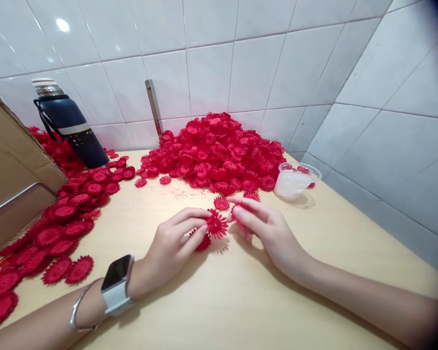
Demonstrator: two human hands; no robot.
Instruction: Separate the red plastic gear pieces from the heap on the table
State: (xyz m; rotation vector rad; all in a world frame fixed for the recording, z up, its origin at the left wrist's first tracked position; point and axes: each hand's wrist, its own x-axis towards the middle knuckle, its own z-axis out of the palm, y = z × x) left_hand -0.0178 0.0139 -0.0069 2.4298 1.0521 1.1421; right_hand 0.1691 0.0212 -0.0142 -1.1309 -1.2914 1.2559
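Observation:
My left hand [180, 236] pinches a red flower-shaped piece [217, 224] with a fringed edge between thumb and fingertips. Under those fingers another red fringed piece [203, 242] shows in part. Just to the right, my right hand [261, 221] has its fingers curled around a red fringed piece [238, 212], mostly covered by the fingers. A single red piece [222, 203] lies on the table beyond both hands. The two hands are close together but apart, above the pale table [219, 301].
A large heap of red fringed pieces [219, 150] rises against the tiled wall. More pieces [63, 212] spread along the left, beside a cardboard box [14, 180] and a dark bottle [75, 129]. A clear plastic cup [294, 184] stands right of the heap; a metal strip [153, 107] leans behind.

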